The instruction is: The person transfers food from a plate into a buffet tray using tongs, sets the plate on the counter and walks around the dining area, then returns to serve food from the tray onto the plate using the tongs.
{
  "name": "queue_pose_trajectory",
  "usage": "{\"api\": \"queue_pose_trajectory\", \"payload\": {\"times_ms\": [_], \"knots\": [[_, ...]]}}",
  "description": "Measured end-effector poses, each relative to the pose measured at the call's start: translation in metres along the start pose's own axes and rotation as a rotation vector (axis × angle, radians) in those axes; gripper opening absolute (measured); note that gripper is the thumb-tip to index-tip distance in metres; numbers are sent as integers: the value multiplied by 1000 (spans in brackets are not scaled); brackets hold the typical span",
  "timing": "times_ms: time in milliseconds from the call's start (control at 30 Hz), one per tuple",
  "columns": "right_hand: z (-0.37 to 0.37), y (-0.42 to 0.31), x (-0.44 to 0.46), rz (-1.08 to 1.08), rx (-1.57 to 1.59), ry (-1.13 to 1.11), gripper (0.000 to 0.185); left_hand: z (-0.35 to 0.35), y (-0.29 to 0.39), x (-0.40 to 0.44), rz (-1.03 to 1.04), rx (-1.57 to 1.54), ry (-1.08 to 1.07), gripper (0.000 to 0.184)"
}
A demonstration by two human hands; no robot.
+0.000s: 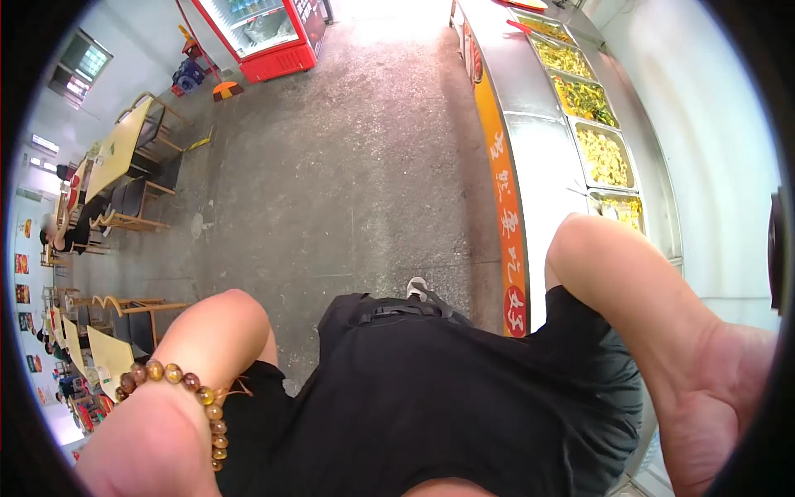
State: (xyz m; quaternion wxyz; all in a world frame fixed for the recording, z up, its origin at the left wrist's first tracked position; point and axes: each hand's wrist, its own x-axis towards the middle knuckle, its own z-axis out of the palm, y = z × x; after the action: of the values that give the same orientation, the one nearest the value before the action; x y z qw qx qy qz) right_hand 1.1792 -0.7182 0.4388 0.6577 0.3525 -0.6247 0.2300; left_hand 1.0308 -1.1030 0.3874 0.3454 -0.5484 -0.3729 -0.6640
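Both forearms are bent up close to the camera. The heel of my left hand [145,447] shows at the lower left, and its fingers fall outside the view. A bracelet of brown beads [172,373] circles that wrist. Over on the right, the base of my right hand [733,373] reaches the dark rim of the picture, its fingers hidden too. What either hand holds, if anything, cannot be seen. My right elbow is nearest a metal serving counter [538,141], where several food trays [603,156] stand in a row.
An orange sign panel [507,215] runs along the counter's side. Grey floor [331,174] stretches ahead to a red drinks fridge [277,62]. Yellow-topped tables [120,149] and chairs [132,203] line the left, where a seated person [74,228] in dark clothes is visible.
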Motion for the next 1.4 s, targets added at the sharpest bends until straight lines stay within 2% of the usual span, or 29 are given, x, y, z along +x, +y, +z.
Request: {"api": "queue_pose_trajectory", "payload": {"times_ms": [33, 67, 133, 200, 267, 333, 567, 633, 700, 733, 767, 867, 933, 1000, 1033, 1267, 1300, 1367, 1400], "knots": [[32, 12, 1, -2, 1, 4, 35, -18, 9, 1, -4, -1, -4, 49], [-2, 9, -3, -19, 2, 16, 34, -30, 15, 1, 8, -2, -13, 49], [58, 30, -3, -56, 12, 32, 33, -44, 21, -5, 35, 3, -20, 49], [70, 42, -4, -88, 10, 29, 33, -63, 15, -13, 51, -10, -14, 49], [59, 42, -9, -98, -9, 34, 32, -54, -14, -12, 47, -34, -24, 49], [89, 58, -14, -81, -36, 56, 31, -37, -50, -1, 19, -58, -58, 49], [105, 76, -21, -167, -171, 129, 28, -85, -131, 32, 64, -195, -161, 50], [108, 83, -26, -173, -197, 169, 28, -78, -174, 54, 64, -215, -208, 50], [106, 90, -21, -165, -239, 146, 27, -125, -169, 52, 36, -268, -205, 51], [144, 107, -16, -161, -268, 133, 27, -142, -174, 53, 22, -302, -205, 51], [149, 109, -14, -166, -292, 125, 26, -184, -152, 45, 17, -332, -206, 51], [157, 115, -19, -190, -320, 140, 25, -182, -207, 56, 22, -366, -230, 52], [222, 147, -20, -196, -360, 136, 25, -194, -227, 55, 12, -414, -242, 53], [222, 147, -17, -196, -383, 120, 24, -200, -247, 62, -4, -449, -238, 53], [252, 167, -21, -188, -378, 116, 24, -198, -256, 61, -20, -449, -235, 54], [256, 211, -42, -208, -452, 204, 23, -218, -280, 64, -32, -517, -348, 56], [283, 236, -46, -206, -460, 227, 23, -211, -286, 70, -37, -520, -373, 57], [284, 257, -52, -193, -474, 277, 23, -147, -337, 95, -55, -520, -428, 58], [303, 268, -54, -188, -481, 299, 23, -137, -342, 101, -63, -521, -452, 58]]}}
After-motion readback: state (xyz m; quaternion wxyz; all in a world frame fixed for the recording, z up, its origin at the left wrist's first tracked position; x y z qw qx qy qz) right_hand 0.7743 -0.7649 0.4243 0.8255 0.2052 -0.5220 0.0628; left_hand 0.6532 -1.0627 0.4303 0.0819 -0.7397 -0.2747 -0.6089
